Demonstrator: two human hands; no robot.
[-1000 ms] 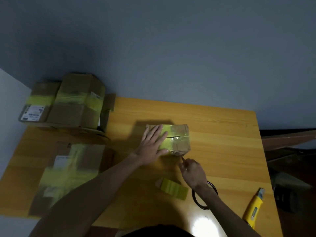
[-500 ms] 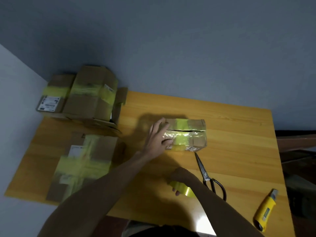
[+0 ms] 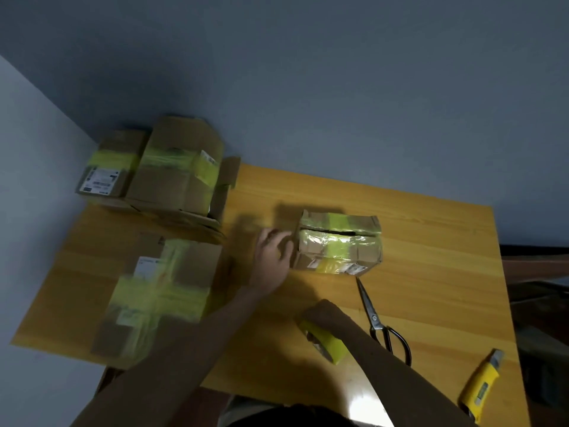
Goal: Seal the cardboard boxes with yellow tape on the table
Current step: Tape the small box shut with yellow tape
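Down at the near right corner of the wooden table [image 3: 431, 272] lies a yellow utility knife [image 3: 480, 386], well apart from the action. Just in from it, the right hand [image 3: 323, 312] is curled over the yellow tape roll [image 3: 328, 343] and has it gripped, low over the table's near edge; the fingers themselves are hidden under the hand. Beside that forearm a pair of black-handled scissors [image 3: 378, 322] lies flat, blades pointing away toward the small box [image 3: 338, 245]. On the near left sits a flat box [image 3: 160, 297] with yellow tape crossed over its top, blurred. Further out, the left hand [image 3: 272, 260] is just at the small box's left end, fingers loose and gripping nothing; the blur hides whether they touch it. That small box sits mid-table, a yellow band across it and a dark slit along its top seam. At the far left corner, taped boxes [image 3: 172, 171] are piled against the blue-grey wall [image 3: 308, 87].
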